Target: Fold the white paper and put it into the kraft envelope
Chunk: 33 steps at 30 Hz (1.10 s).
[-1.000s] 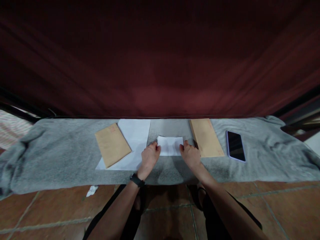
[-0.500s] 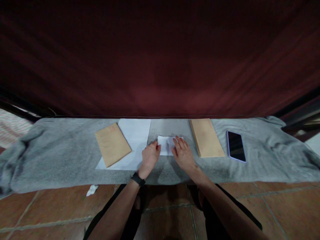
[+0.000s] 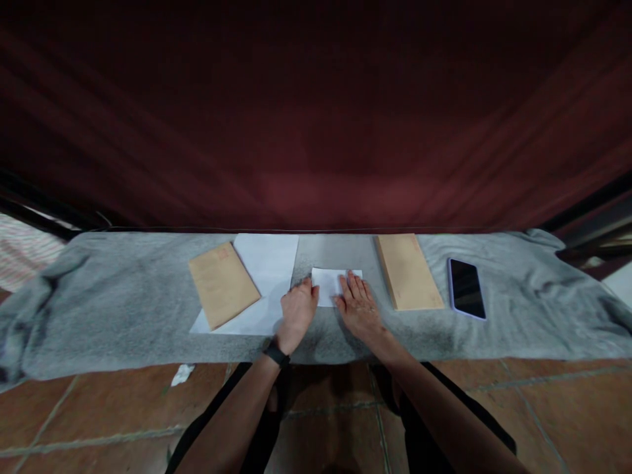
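Observation:
A small white folded sheet of paper (image 3: 326, 287) lies on the grey cloth in front of me. My left hand (image 3: 299, 307) is closed at its left edge, thumb and curled fingers gripping that side. Flat on the paper's right half rests my right hand (image 3: 361, 312), its fingers stretched out and slightly spread. The right hand hides part of the sheet. Left of my hands, larger white sheets (image 3: 269, 263) lie partly under brown envelopes (image 3: 224, 286).
A thicker stack of brown envelopes (image 3: 411, 273) sits right of my hands, with a phone (image 3: 467, 288) in a purple case beyond it. The grey cloth (image 3: 133, 303) covers a narrow bench before a dark red curtain (image 3: 316, 131). Crumpled white tissue (image 3: 182, 374) lies on the tiled floor.
My right hand has slid slightly down and left on the paper and flattened, its fingers now straighter. My left hand stays at the left edge.

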Each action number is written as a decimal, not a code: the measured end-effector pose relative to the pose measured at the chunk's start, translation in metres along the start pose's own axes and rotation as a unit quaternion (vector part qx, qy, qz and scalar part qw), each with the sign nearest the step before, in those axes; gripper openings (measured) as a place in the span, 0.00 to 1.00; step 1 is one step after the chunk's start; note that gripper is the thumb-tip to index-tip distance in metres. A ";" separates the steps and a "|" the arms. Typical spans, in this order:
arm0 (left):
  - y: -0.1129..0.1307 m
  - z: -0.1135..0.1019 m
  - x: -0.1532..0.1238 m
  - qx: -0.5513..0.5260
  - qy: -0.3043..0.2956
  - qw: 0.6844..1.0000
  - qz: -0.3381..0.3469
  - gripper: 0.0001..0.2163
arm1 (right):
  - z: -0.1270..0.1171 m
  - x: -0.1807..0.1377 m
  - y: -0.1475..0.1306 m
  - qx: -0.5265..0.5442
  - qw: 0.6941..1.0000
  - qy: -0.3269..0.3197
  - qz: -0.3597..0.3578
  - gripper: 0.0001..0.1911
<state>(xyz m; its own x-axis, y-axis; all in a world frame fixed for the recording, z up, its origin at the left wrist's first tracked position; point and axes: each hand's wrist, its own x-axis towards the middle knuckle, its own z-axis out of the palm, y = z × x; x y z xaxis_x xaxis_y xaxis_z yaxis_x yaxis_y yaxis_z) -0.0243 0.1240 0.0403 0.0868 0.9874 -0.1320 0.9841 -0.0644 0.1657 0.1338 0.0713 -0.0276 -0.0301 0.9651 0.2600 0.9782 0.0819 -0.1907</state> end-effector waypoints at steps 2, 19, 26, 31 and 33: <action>0.001 0.001 -0.002 0.003 0.031 0.999 0.020 0.15 | 0.000 0.001 -0.001 0.001 1.000 -0.002 0.001 0.30; 0.024 0.056 -0.009 -0.025 0.083 0.975 0.204 0.31 | -0.001 0.001 0.009 -0.009 1.000 -0.015 -0.007 0.29; 0.017 0.057 -0.006 0.001 0.097 0.986 0.133 0.31 | -0.003 0.004 0.022 -0.010 1.000 0.011 0.027 0.30; 0.011 0.057 -0.004 -0.003 0.104 0.988 0.113 0.32 | -0.003 0.002 0.025 -0.013 0.999 0.020 0.045 0.31; 0.010 0.056 -0.004 -0.003 0.106 0.988 0.108 0.31 | -0.003 0.002 0.027 -0.013 0.998 0.020 0.050 0.31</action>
<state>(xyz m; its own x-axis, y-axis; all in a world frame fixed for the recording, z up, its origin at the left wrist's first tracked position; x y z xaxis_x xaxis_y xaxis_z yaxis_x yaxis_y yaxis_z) -0.0063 0.1110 -0.0126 0.2598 0.9588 0.1151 0.9451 -0.2769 0.1737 0.1605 0.0743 -0.0298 0.0765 0.9574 0.2784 0.9807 -0.0219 -0.1941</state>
